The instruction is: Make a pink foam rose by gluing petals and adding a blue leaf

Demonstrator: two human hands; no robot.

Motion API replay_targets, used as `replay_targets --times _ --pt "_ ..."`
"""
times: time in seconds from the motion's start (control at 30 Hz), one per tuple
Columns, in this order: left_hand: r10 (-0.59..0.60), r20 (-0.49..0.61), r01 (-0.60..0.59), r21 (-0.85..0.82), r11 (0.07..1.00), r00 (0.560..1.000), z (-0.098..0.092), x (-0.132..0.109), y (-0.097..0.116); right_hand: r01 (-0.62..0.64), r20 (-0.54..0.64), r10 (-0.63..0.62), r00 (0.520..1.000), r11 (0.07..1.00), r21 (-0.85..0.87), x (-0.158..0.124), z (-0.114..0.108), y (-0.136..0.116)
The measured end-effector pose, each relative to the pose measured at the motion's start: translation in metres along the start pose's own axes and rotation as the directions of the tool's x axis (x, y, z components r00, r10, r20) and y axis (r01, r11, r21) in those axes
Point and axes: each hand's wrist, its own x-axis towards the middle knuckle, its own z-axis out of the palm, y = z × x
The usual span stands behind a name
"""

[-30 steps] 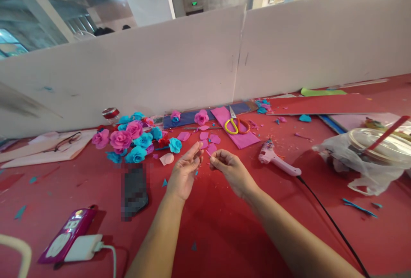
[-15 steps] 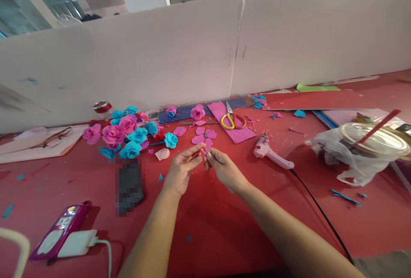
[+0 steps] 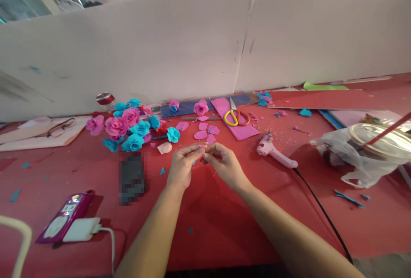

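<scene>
My left hand (image 3: 181, 167) and my right hand (image 3: 226, 164) meet fingertip to fingertip over the red table. Both are closed in a pinch on a small piece of pink paper (image 3: 202, 146), mostly hidden by the fingers. Just beyond the fingertips lie several loose pink paper petals (image 3: 201, 135). A pale pink petal (image 3: 165, 148) rests left of my left hand. Behind the petals, scissors (image 3: 236, 117) with yellow and orange handles lie on folded pink paper (image 3: 244, 132). To the right of my right hand is a pink glue gun (image 3: 278, 156).
Pink and blue paper roses (image 3: 131, 128) cluster at the left, behind a blurred dark object (image 3: 132, 179). Nearer stand a purple power strip (image 3: 66, 218) and white charger (image 3: 81, 229). At right sits a lidded container in a plastic bag (image 3: 356, 158). A white partition (image 3: 160, 51) closes the back.
My fingertips have come closer together around the pink paper, covering more of it. The whole view has shifted slightly; the things on the table stay in place.
</scene>
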Motion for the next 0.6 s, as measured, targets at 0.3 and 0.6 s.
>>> replay_targets --times 0.3,0.6 --pt "-0.019 0.029 0.019 0.012 1.0 0.999 0.0046 -0.0014 -0.0011 0.035 -0.024 -0.044 0.999 0.959 -0.281 -0.0026 0.0 -0.0021" --pt "-0.06 -0.005 0.059 -0.113 0.992 0.998 0.0029 -0.001 0.0008 0.073 0.005 -0.075 0.997 0.949 -0.307 -0.0045 0.0038 0.0041"
